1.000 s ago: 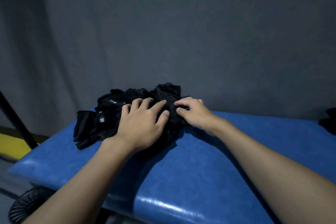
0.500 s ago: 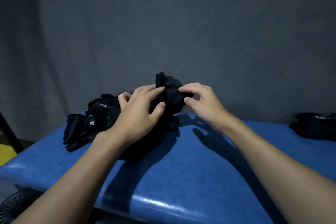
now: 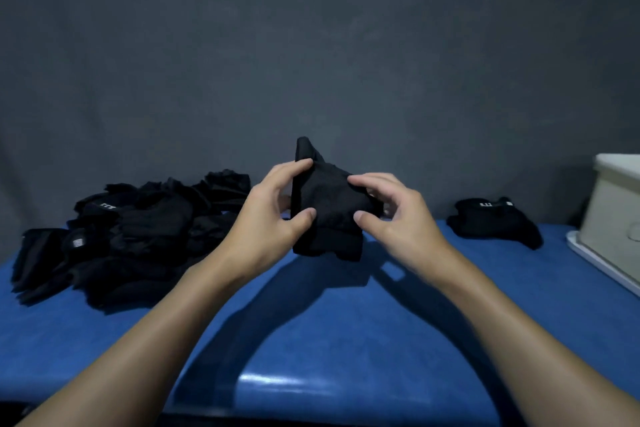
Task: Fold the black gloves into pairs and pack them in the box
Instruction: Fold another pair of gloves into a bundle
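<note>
While a black glove (image 3: 325, 215) is pinched above the table (image 3: 346, 322) by the curled fingers of the left hand (image 3: 266, 218) and right hand (image 3: 394, 218), the pile (image 3: 138, 229) is left alongside and the box (image 3: 613, 204) far right. The fold could be lost if the limp fabric is let slip.

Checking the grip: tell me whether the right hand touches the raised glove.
Touching: the head view shows the right hand pinching the raised glove between thumb and fingers.
</note>
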